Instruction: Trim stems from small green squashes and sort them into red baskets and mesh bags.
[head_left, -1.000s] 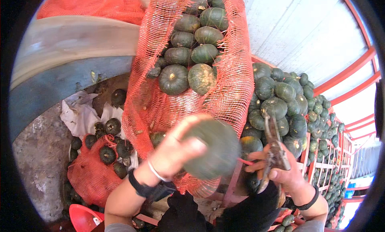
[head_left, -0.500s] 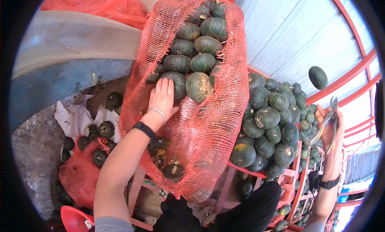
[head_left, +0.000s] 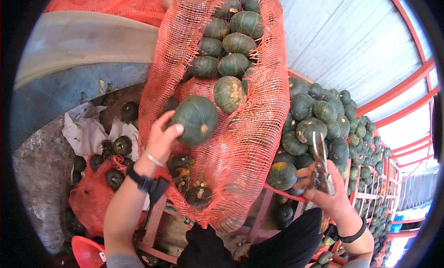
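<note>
A dark green kabocha pumpkin (head_left: pixel 196 122) is in my left hand (head_left: pixel 159 140), its pale stem stub facing me. My fingers hold its left side over the open red mesh bag (head_left: pixel 245 175). Inside the bag, several more green pumpkins (head_left: pixel 238 43) are stacked toward the far end, and one with a tan patch (head_left: pixel 230 94) lies just right of the held one. My right hand (head_left: pixel 330 198) grips metal hand shears (head_left: pixel 320 171), jaws pointing up and away, to the right of the bag.
A large heap of pumpkins (head_left: pixel 314 115) rises at the right beside red metal rails (head_left: pixel 402 92). Damaged pumpkins (head_left: pixel 199 195) sit at the bag's near end. At lower left are a smaller red mesh bag (head_left: pixel 92 201) and a red basin (head_left: pixel 88 252).
My left hand has lifted the pumpkin from its row and brought it nearer. My right hand, with the shears, has moved left and closer. The airborne pumpkin at right is gone from there.
</note>
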{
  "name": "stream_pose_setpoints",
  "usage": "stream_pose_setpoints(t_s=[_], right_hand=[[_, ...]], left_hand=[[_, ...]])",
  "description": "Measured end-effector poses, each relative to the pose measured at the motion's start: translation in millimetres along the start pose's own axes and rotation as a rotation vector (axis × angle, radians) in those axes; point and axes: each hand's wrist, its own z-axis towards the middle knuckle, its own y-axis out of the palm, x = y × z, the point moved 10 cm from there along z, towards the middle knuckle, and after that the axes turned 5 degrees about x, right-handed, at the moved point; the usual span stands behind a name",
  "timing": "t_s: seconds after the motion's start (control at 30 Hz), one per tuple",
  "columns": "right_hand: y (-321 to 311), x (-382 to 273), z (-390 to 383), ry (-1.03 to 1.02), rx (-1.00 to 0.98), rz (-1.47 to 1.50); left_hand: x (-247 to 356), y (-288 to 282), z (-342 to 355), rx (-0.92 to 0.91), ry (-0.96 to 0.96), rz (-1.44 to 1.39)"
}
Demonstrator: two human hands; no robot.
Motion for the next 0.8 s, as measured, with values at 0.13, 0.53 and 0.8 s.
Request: stream_pose_setpoints(t_s=[0.13,0.53,0.8], right_hand=[[39,-5,5,-0.135,-0.203,0.012],[-206,-33,13,-0.18,0.587,0.414],[-143,-62,-15,-0.276,0.392,-0.033]], left_hand=[[27,91,-73,-0.46,-0.233,-0.441],[-42,-22,50,-0.123,0.051,1.38],[-61,-102,83,0.056,-0.16,1.271]])
